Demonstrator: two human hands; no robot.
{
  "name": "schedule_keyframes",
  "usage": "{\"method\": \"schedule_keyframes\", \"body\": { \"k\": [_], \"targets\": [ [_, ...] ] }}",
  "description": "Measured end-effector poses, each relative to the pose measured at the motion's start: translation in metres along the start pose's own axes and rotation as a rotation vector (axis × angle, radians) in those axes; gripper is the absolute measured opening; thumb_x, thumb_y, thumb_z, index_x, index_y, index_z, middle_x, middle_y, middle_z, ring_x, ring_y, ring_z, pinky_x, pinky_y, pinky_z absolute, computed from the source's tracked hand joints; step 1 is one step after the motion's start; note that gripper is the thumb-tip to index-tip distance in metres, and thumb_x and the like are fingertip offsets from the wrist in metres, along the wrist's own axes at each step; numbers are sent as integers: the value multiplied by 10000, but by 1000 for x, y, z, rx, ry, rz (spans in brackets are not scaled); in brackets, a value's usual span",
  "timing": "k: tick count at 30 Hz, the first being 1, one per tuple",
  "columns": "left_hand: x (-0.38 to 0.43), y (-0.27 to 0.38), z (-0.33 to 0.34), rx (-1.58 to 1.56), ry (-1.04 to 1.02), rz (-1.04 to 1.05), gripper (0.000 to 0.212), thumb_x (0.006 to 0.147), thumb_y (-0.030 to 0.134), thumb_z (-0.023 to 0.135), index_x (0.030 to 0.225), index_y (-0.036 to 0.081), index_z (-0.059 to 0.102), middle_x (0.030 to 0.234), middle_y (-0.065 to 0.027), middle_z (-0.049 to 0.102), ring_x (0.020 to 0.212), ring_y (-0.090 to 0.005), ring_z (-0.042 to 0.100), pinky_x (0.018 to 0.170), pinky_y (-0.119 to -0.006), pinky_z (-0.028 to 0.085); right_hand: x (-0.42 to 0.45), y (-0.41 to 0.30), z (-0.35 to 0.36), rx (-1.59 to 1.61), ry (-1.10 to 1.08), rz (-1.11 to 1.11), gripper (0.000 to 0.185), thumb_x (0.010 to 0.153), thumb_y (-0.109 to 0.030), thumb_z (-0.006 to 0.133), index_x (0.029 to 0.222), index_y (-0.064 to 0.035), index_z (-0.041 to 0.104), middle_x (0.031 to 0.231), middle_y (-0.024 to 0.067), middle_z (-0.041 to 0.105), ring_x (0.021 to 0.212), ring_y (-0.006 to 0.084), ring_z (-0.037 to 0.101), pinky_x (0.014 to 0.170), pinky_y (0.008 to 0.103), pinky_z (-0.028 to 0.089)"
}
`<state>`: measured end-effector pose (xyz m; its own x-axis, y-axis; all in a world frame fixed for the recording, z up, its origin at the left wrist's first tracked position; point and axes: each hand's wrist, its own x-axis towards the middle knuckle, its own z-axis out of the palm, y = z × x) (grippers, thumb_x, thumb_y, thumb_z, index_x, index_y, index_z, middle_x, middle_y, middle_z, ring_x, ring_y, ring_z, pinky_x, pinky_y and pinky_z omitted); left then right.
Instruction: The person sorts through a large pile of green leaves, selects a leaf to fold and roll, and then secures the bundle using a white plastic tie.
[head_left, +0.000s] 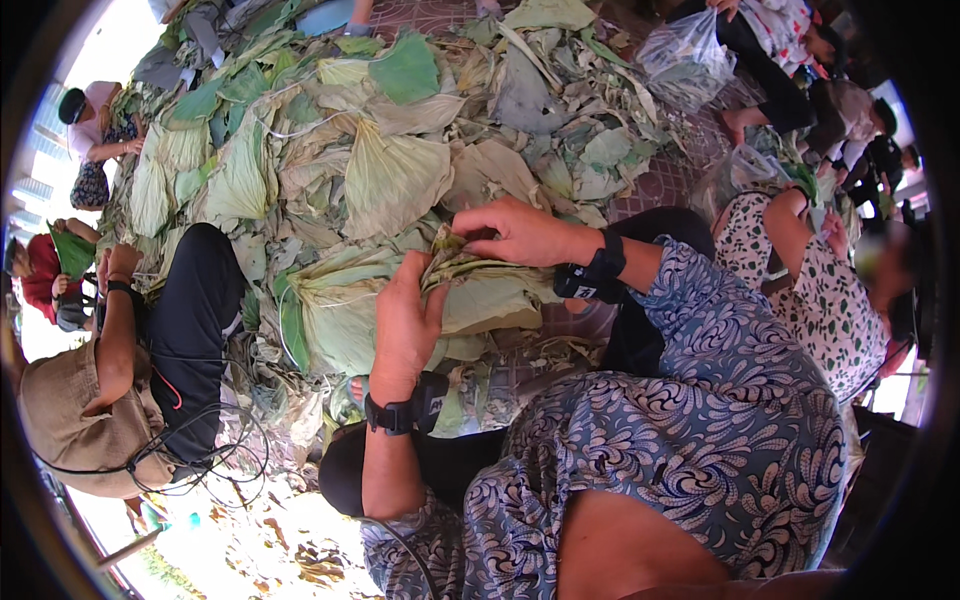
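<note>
Between my two hands is a folded, partly dried leaf bundle (450, 259), its crumpled tip brownish green. My left hand (409, 315) grips its lower left side between thumb and fingers. With thumb and fingers, my right hand (506, 234) pinches the upper end. Below and behind the bundle lies a stack of large pale green leaves (337, 322), with a thin white string (341, 304) across it. A greener leaf (292, 326) shows at the stack's left edge. Farther off, a fan-shaped pale leaf (394, 180) rests on the heap.
A broad heap of dried and green leaves (480, 157) covers much of the patterned tiled floor (682, 184). A person in brown (67, 420) sits close at left, with loose black cables (217, 450). Other people sit around the heap. A clear plastic bag (690, 64) stands at upper right.
</note>
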<state>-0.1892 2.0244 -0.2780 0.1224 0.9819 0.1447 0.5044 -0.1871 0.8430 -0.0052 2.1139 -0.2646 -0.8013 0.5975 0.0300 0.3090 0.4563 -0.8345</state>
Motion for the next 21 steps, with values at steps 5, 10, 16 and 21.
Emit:
{"method": "schedule_keyframes", "body": {
  "k": [5,10,16,21],
  "targets": [
    [3,4,8,-38,14,36,313,713,-21,572,1006,-2,465,921,-235,548,890,-423,505,734,-388,425,-12,-4,-4,112,85,42,164,795,-104,550,928,-11,523,790,112,574,684,178,533,645,293,421],
    [4,1,10,-87,-69,-94,423,695,-67,540,1101,2,443,1000,-206,534,944,-382,510,818,-359,404,-23,-8,-14,251,17,24,196,836,-154,515,957,0,527,848,83,580,752,151,540,676,285,438],
    [3,-3,19,-125,-96,10,390,705,-72,517,1084,0,463,999,-143,541,920,-270,515,835,-301,389,-30,-5,-14,333,-36,39,210,788,-149,552,935,-1,528,826,101,586,740,195,567,690,327,443],
    [12,-8,27,-176,-86,161,291,671,-75,477,954,-13,505,1000,-122,561,903,-213,530,831,-287,389,-37,8,-12,176,63,-116,201,762,-130,559,921,-10,532,793,124,573,731,282,562,668,356,437]
  ]
}}
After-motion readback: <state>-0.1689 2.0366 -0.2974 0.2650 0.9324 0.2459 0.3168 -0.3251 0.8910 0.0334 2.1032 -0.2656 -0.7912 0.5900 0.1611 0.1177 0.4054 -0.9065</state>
